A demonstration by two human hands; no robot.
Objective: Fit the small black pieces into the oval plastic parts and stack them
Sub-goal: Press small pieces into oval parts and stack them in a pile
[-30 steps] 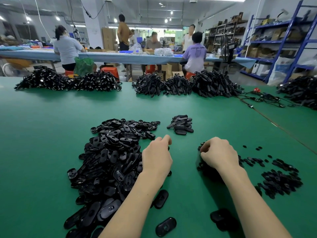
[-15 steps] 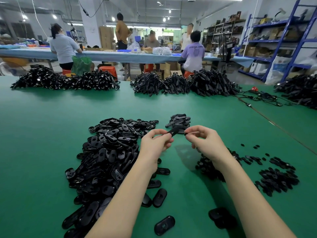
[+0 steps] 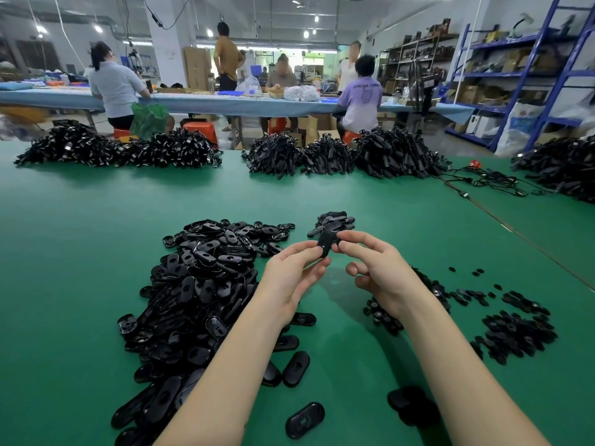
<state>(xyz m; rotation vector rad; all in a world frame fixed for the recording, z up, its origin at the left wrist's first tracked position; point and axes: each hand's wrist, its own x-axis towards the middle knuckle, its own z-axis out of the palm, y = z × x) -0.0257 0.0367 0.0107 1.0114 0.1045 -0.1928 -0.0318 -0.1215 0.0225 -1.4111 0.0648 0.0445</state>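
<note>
Both hands are raised above the green table [image 3: 80, 252] and meet over one black oval plastic part [image 3: 325, 243]. My left hand [image 3: 294, 273] pinches its near end between thumb and fingers. My right hand [image 3: 375, 268] pinches its right side with thumb and forefinger; any small piece there is hidden. A big heap of oval parts [image 3: 199, 284] lies to the left. Small black pieces [image 3: 515, 333] lie scattered on the right, with more under my right wrist. A little stack of oval parts [image 3: 335, 222] sits just beyond the hands.
Single oval parts [image 3: 304, 420] lie loose near the front edge. Bundles of black cables [image 3: 338, 154] line the table's far side, with more bundles [image 3: 563, 165] and a loose cable [image 3: 489, 181] at the right. People sit at a blue table [image 3: 225, 104] behind.
Both hands rose from the piles on the table and came together. The oval part is now held between both hands, closer to the far stack than half a second ago.
</note>
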